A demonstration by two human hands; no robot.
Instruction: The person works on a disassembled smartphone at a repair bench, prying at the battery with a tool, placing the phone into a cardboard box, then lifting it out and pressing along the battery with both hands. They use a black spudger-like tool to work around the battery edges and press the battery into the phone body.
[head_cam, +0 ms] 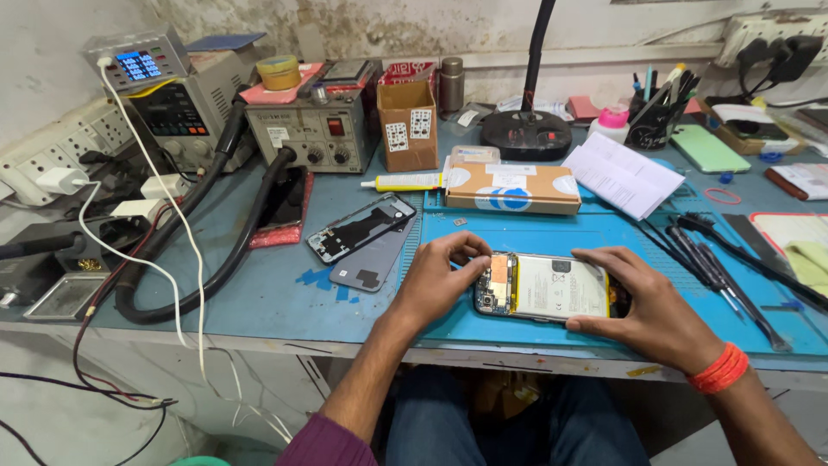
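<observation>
Item one: an opened phone [552,287], back cover off, lying flat on the blue work mat [517,237] near the front edge of the bench [259,293]. Its long axis runs left to right across the person, the board and camera end toward the left hand, the pale battery filling the middle. The right-hand end is hidden under the right palm, so that edge cannot be made out; the small parts on the board are too fine to tell apart.

Item two: left hand [435,280], fingers curled onto the phone's left end, thumb and fingertips pinching at the top corner. Whether anything small sits between the fingertips cannot be told.

Item three: right hand [642,302], clamped around the phone's right end, fingers along the far edge, thumb on the near edge, an orange band at the wrist.

Item four: a detached phone frame [360,227] and a grey back cover [373,259], overlapping, on the bench just left of the mat.

Item five: a flat cardboard box [513,188] beyond the phone, with a yellow-tipped glue tube [401,182] at its left.

Item six: folded white papers [623,174] right of the box.

Item seven: dark hand tools [716,255] laid slantwise at the right of the mat, their tips partly overlapping.

Item eight: bench instruments [310,129] and thick black hoses [216,233] at left; their cables run off the bench out of sight.
</observation>
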